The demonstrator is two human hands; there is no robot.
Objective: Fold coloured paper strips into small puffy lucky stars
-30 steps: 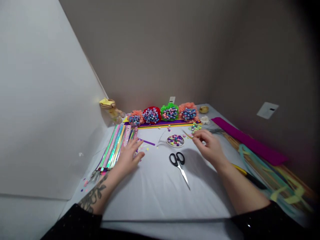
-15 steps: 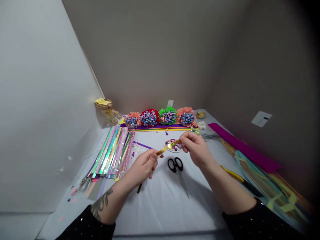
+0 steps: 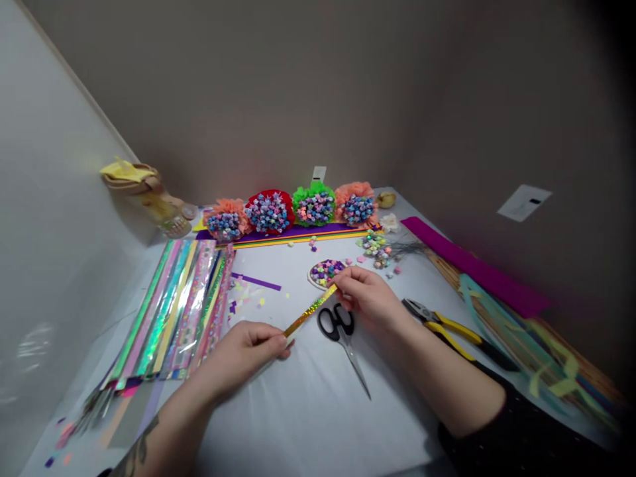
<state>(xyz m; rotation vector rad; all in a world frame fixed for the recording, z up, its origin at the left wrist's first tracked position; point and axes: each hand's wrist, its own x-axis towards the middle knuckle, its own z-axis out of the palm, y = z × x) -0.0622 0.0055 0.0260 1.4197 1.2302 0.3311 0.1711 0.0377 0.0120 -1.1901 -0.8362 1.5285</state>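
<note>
A shiny gold paper strip (image 3: 312, 310) stretches at a slant between my two hands, above the white-covered table. My left hand (image 3: 256, 351) pinches its lower end between thumb and fingers. The upper end is gripped by the fingertips of my right hand (image 3: 365, 295). Black-handled scissors (image 3: 340, 328) lie just under the strip, their closed blades pointing toward me. Beyond my right fingertips sits a small oval dish (image 3: 314, 281) of tiny folded paper stars (image 3: 326, 270). A purple paper strip (image 3: 256, 281) lies on the table past my left hand, beside small paper scraps.
Packs of shiny paper strips (image 3: 173, 311) lie at left. Several star bouquets (image 3: 271, 212) line the back near the wall. At right are yellow-handled pliers (image 3: 454, 328), a magenta paper band (image 3: 472, 265) and pale ribbons (image 3: 507, 338). Loose stars (image 3: 375, 245) and wires (image 3: 407, 248) lie behind the right hand.
My hands have moved apart a little, and the gold strip now spans them at full stretch. The head view has shifted, bringing the table closer and uncovering the pliers.
</note>
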